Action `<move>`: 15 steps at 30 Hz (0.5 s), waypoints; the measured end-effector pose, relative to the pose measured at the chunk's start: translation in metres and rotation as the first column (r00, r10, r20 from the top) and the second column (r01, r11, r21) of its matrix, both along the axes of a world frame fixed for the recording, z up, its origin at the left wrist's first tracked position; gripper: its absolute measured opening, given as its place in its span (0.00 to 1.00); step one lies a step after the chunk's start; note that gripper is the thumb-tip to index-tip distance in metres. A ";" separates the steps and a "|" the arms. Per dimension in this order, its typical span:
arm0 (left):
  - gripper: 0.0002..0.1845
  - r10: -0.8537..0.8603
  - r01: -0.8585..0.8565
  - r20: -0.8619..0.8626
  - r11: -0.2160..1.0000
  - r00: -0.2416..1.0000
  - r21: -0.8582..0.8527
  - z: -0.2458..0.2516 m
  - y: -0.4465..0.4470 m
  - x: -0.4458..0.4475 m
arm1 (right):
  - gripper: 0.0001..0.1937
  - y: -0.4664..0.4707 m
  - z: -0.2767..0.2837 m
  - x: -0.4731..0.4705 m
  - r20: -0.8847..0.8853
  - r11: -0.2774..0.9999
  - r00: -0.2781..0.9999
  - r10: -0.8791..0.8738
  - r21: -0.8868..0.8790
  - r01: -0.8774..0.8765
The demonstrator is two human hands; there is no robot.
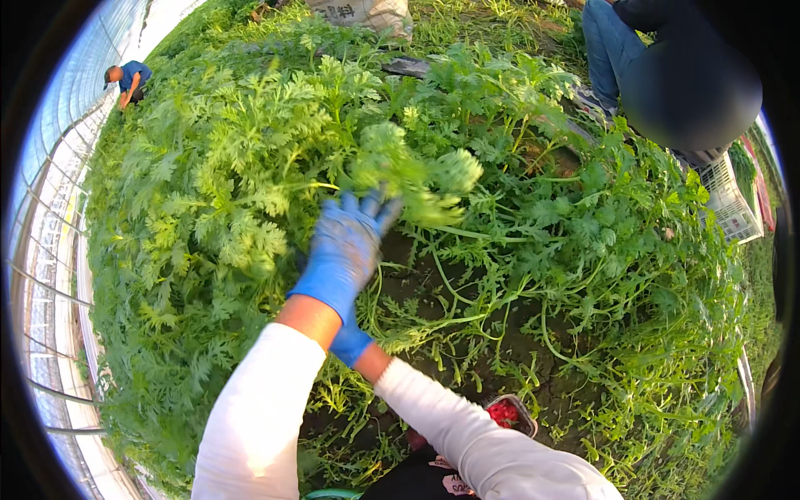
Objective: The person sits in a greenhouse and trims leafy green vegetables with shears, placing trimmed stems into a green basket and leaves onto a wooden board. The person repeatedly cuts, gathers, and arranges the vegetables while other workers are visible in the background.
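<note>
My left hand (347, 256), in a soiled blue glove, reaches into a dense bed of leafy greens (250, 150) with lobed leaves, like garland chrysanthemum. Its fingers are spread against a motion-blurred clump of leafy tops (406, 175); whether they grip it is unclear. Crossing beneath the left wrist is my right hand (350, 342), also blue-gloved. Only its wrist end shows, and its fingers are hidden behind the left hand and foliage. Bent pale stems (462, 322) lie over dark soil (406, 281) just right of both hands.
Below my right forearm sits a small plastic container (531, 425) of red pieces. One person (134, 78) bends over the bed at far left; another (609, 53) is at upper right, near a white crate (728, 197). A sack (369, 15) stands behind; a greenhouse wall (53, 250) curves along the left.
</note>
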State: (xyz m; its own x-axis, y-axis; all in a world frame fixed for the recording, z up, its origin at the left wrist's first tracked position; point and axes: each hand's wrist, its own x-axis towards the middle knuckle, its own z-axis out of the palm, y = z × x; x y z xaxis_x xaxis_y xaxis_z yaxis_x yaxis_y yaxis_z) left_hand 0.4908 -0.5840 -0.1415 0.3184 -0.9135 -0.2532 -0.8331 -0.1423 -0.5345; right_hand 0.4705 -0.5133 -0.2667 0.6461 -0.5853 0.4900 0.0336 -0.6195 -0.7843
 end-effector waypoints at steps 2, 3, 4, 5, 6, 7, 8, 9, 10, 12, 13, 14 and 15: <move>0.44 0.431 -0.429 0.038 0.879 0.902 0.208 0.011 -0.022 0.033 | 0.30 -0.008 -0.007 -0.050 -0.047 0.988 0.989 -0.142 0.051 0.144; 0.44 0.501 -0.557 -0.349 0.827 0.792 -0.077 0.020 -0.007 0.049 | 0.29 -0.016 -0.010 -0.068 -0.077 0.976 0.989 -0.128 0.169 0.139; 0.44 0.475 -0.477 -0.067 0.851 0.878 -0.218 0.025 -0.001 0.059 | 0.27 -0.033 -0.013 -0.074 0.080 0.930 0.982 -0.174 0.340 0.137; 0.44 0.575 -0.570 -0.021 0.805 0.818 -0.162 0.031 0.007 0.072 | 0.26 -0.053 -0.017 -0.078 0.248 0.930 0.917 -0.312 0.278 0.241; 0.40 0.567 -0.569 -0.056 0.814 0.822 -0.117 0.035 0.018 0.079 | 0.22 -0.073 -0.020 -0.075 0.253 0.840 0.864 -0.435 0.458 0.289; 0.37 0.582 -0.590 -0.106 0.804 0.806 -0.071 0.038 0.031 0.081 | 0.19 -0.094 -0.022 -0.071 0.165 0.759 0.854 -0.493 0.561 0.330; 0.33 0.495 -0.503 -0.090 0.857 0.864 -0.117 0.038 0.039 0.079 | 0.20 -0.115 -0.024 -0.058 0.178 0.663 0.847 -0.501 0.708 0.243; 0.29 0.405 -0.412 -0.075 0.894 0.911 -0.175 0.037 0.044 0.071 | 0.23 -0.131 -0.025 -0.042 0.228 0.683 0.835 -0.501 0.696 0.219; 0.25 0.266 -0.268 -0.046 0.924 0.963 -0.272 0.036 0.048 0.060 | 0.27 -0.147 -0.026 -0.023 0.247 0.682 0.821 -0.515 0.698 0.218; 0.17 -0.191 0.117 -0.084 0.836 0.978 -0.536 0.031 0.048 0.027 | 0.24 -0.157 -0.024 0.026 0.265 0.367 0.930 -0.254 0.916 -0.161; 0.17 -0.380 0.306 -0.030 0.786 0.925 -0.537 0.026 0.039 0.013 | 0.24 -0.149 -0.021 0.049 0.434 0.498 0.887 -0.158 0.810 -0.308; 0.20 -0.384 0.304 -0.111 0.849 0.917 -0.433 0.020 0.033 -0.002 | 0.23 -0.142 -0.018 0.067 0.553 0.521 0.831 -0.051 0.725 -0.451; 0.26 -0.390 0.308 -0.169 0.875 0.905 -0.372 0.014 0.019 -0.006 | 0.23 -0.125 -0.018 0.076 0.572 0.419 0.819 -0.045 0.755 -0.504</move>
